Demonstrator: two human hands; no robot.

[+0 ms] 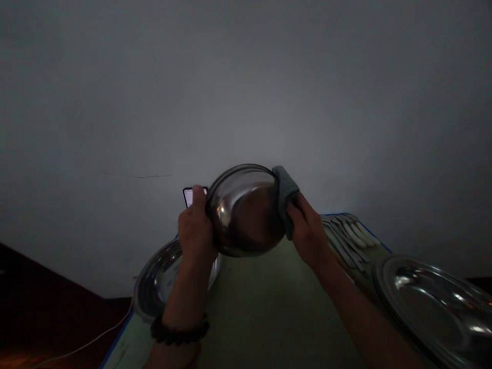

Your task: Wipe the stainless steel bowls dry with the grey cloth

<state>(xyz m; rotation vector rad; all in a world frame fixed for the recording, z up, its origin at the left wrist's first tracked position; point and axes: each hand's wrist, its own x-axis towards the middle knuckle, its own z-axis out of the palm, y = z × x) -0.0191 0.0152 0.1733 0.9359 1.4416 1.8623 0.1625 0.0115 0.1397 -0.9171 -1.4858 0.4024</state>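
A shiny metal bowl is held up above the table, its rounded outside turned toward me. My left hand grips the bowl at its left rim, thumb up. On the opposite side my right hand is closed on a grey-green cloth, which is folded over the bowl's right rim and pressed against it. The fingers behind the cloth are partly hidden. A dark beaded bracelet circles my left wrist.
A wide metal basin stands at the table's left, partly behind my left forearm. Several pieces of cutlery lie at the back right, near stacked metal dishes. A phone leans by the wall. A white cable hangs at left.
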